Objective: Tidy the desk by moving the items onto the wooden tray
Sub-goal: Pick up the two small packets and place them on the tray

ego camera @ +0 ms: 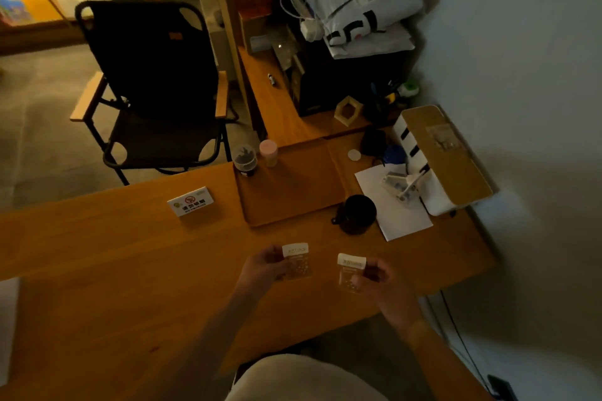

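The wooden tray lies in the middle of the desk. At its far left corner stand a dark-lidded jar and a pink-capped bottle. My left hand holds a small clear packet with a white label above the desk, nearer me than the tray. My right hand grips a second clear packet a short way to the right. A black mug sits just right of the tray's near corner. A white no-smoking sign stands left of the tray.
White paper with a small white gadget lies right of the mug, beside a white box with a wooden lid. A black folding chair stands beyond the desk. Bags, a black box and a pen holder crowd the far shelf.
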A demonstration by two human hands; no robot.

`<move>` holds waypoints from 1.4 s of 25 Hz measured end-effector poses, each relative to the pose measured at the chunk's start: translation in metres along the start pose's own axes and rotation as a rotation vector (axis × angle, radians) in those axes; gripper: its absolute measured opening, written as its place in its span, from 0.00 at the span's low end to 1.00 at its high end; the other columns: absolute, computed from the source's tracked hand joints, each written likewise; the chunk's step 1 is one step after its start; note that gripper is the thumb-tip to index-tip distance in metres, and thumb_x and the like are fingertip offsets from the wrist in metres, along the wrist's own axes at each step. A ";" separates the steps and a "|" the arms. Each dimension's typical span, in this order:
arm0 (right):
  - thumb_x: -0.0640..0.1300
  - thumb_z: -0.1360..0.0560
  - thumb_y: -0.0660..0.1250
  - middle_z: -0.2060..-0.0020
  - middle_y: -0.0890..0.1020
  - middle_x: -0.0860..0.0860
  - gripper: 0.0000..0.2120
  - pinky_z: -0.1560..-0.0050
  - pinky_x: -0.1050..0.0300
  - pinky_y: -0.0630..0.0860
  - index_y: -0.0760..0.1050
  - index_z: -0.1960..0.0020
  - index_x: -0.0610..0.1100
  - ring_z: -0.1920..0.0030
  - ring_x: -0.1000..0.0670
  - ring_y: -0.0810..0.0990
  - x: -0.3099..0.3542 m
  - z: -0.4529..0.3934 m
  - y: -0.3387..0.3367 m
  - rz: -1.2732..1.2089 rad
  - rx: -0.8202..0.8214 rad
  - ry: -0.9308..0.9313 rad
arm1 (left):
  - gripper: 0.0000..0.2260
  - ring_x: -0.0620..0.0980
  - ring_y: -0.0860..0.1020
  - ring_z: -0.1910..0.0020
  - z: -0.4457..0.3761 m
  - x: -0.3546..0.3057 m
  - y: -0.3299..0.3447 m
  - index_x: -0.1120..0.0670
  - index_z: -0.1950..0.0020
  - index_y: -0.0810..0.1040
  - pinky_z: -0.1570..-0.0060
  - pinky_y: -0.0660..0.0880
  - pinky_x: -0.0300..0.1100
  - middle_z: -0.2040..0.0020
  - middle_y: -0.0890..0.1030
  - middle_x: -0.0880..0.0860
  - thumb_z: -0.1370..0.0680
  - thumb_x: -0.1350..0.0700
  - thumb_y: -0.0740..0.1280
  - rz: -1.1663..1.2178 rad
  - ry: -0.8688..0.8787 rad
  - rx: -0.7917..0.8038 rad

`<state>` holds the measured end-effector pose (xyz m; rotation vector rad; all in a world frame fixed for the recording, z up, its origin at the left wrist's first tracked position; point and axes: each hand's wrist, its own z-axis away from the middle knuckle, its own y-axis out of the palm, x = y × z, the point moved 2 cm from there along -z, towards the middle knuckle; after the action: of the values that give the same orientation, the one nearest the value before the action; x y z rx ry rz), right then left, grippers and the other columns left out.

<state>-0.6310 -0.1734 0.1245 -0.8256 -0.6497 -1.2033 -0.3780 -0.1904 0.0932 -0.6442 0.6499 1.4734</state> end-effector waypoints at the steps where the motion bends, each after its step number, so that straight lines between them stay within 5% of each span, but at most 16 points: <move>1: 0.40 0.27 0.73 0.50 0.83 0.55 0.13 0.58 0.67 0.79 0.77 0.45 0.50 0.49 0.57 0.82 0.004 -0.009 0.002 0.005 0.010 0.016 | 0.06 0.49 0.82 0.55 -0.006 -0.002 -0.002 0.52 0.50 0.80 0.60 0.78 0.40 0.50 0.84 0.52 0.25 0.59 0.73 -0.005 0.001 -0.009; 7: 0.40 0.28 0.74 0.49 0.84 0.53 0.13 0.45 0.53 0.81 0.78 0.47 0.50 0.47 0.51 0.83 0.021 -0.057 0.018 0.075 0.089 0.070 | 0.08 0.45 0.82 0.58 -0.033 -0.004 -0.019 0.51 0.48 0.80 0.63 0.77 0.37 0.53 0.84 0.49 0.26 0.58 0.74 0.041 -0.029 -0.035; 13: 0.38 0.28 0.73 0.52 0.83 0.55 0.11 0.61 0.71 0.78 0.77 0.50 0.52 0.50 0.57 0.81 0.046 -0.098 0.028 0.210 0.124 0.025 | 0.08 0.37 0.80 0.67 -0.048 -0.009 -0.035 0.52 0.50 0.80 0.66 0.73 0.32 0.60 0.84 0.45 0.26 0.59 0.74 0.091 -0.021 -0.091; 17: 0.40 0.27 0.72 0.51 0.82 0.54 0.11 0.62 0.71 0.76 0.77 0.46 0.47 0.52 0.59 0.80 0.065 -0.125 0.033 0.300 0.146 -0.019 | 0.07 0.36 0.80 0.68 -0.058 -0.018 -0.039 0.50 0.50 0.80 0.69 0.73 0.29 0.60 0.84 0.45 0.26 0.57 0.74 0.086 -0.006 -0.112; 20: 0.40 0.26 0.71 0.49 0.82 0.52 0.14 0.56 0.69 0.77 0.77 0.41 0.45 0.50 0.56 0.80 0.076 -0.150 0.027 0.325 0.165 -0.043 | 0.07 0.35 0.80 0.67 -0.072 -0.031 -0.035 0.51 0.49 0.78 0.70 0.73 0.29 0.56 0.83 0.47 0.25 0.59 0.72 0.064 -0.003 -0.133; 24: 0.42 0.25 0.71 0.48 0.83 0.50 0.13 0.43 0.51 0.79 0.78 0.41 0.46 0.47 0.49 0.81 0.087 -0.183 0.010 0.342 0.163 -0.049 | 0.06 0.35 0.80 0.66 -0.094 -0.048 -0.019 0.48 0.49 0.77 0.71 0.72 0.28 0.53 0.83 0.47 0.23 0.57 0.71 0.023 -0.020 -0.176; 33: 0.40 0.26 0.71 0.48 0.84 0.47 0.10 0.45 0.47 0.80 0.79 0.45 0.46 0.47 0.47 0.82 0.078 -0.265 -0.025 0.341 0.208 -0.007 | 0.06 0.44 0.82 0.55 -0.164 -0.068 0.025 0.49 0.48 0.77 0.67 0.75 0.33 0.49 0.82 0.48 0.23 0.57 0.70 0.054 -0.104 -0.246; 35: 0.42 0.25 0.71 0.48 0.83 0.49 0.09 0.48 0.53 0.80 0.79 0.45 0.47 0.48 0.49 0.82 0.075 -0.284 -0.024 0.382 0.221 -0.014 | 0.06 0.44 0.81 0.53 -0.181 -0.071 0.028 0.47 0.49 0.76 0.64 0.75 0.34 0.49 0.81 0.47 0.23 0.57 0.69 0.026 -0.123 -0.259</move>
<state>-0.6338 -0.4532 0.0317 -0.7317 -0.5917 -0.7663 -0.4066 -0.3720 0.0231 -0.7383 0.3765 1.6225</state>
